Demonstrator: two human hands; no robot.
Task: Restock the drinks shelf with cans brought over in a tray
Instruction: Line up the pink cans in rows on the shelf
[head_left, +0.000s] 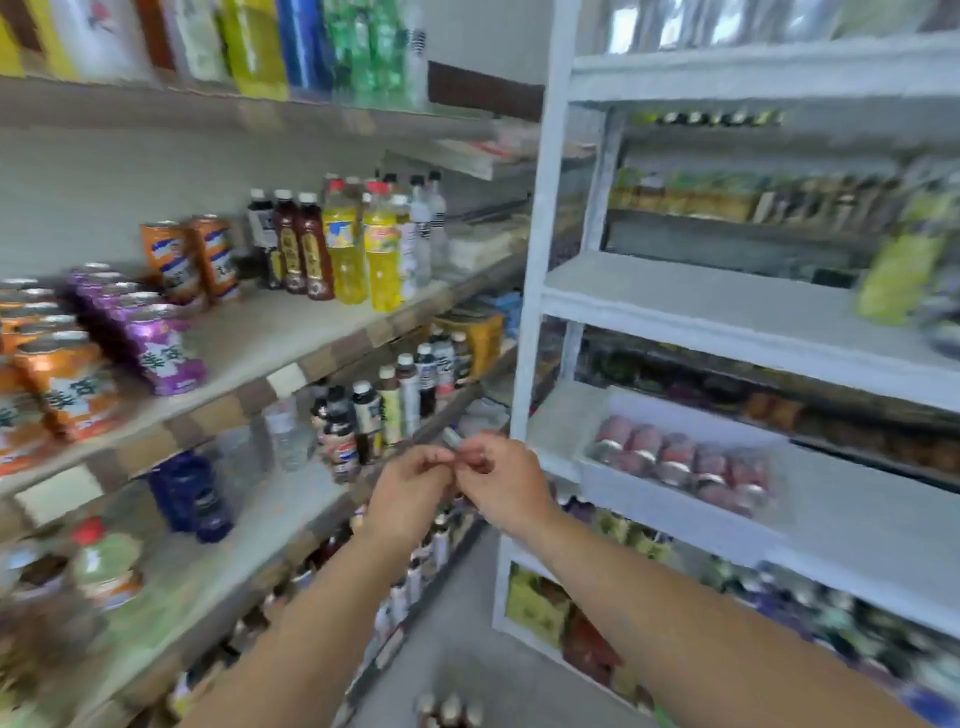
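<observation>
A white tray (626, 480) sits on the white rack's lower shelf at the right, holding several red cans (678, 457) lying in a row. On the wooden drinks shelf (270, 338) at the left stand rows of purple cans (150, 332) and orange cans (67, 379). My left hand (410, 488) and my right hand (506, 483) meet in mid-air in front of me, left of the tray. Their fingers are curled and the fingertips touch each other. I see nothing plainly held between them; the spot is blurred.
Bottles of yellow and dark drinks (353, 249) stand further along the wooden shelf, with more bottles on the shelves below. The white rack's upright post (540, 260) stands just right of my hands. A narrow grey floor aisle (467, 623) runs between the two shelf units.
</observation>
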